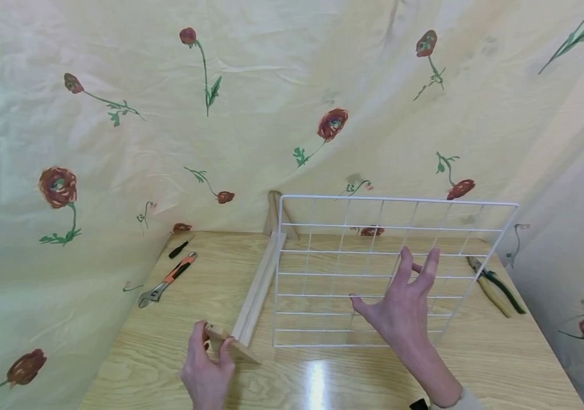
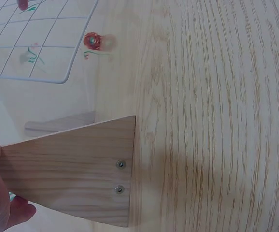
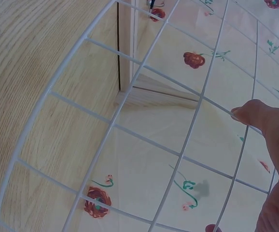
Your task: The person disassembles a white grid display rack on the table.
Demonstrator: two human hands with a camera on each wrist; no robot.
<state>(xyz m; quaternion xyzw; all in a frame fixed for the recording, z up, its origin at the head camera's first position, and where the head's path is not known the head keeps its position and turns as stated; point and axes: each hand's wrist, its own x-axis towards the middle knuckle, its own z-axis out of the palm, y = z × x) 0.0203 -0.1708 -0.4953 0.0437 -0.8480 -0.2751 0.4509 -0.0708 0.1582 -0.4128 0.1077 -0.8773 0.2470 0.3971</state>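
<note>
My left hand (image 1: pixel 205 370) grips the narrow top of a tapered wooden end piece (image 2: pixel 67 169), which has two screw heads near its wide edge. From it a long grooved wooden bar (image 1: pixel 258 290) runs back to a matching end piece (image 1: pixel 273 213) by the cloth. My right hand (image 1: pixel 407 307) holds a white wire grid (image 1: pixel 277 273) tilted up beside the bar. In the right wrist view the thumb (image 3: pixel 255 113) lies against a wire; the other fingers are mostly out of that view. In the head view these fingers are spread across the wires.
An adjustable wrench (image 1: pixel 168 280) and a small black screwdriver (image 1: pixel 181 248) lie on the left of the wooden table (image 1: pixel 143 364). Pliers (image 1: pixel 497 287) lie at the right, near the grid. Flowered cloth (image 1: pixel 271 85) hangs behind and at both sides.
</note>
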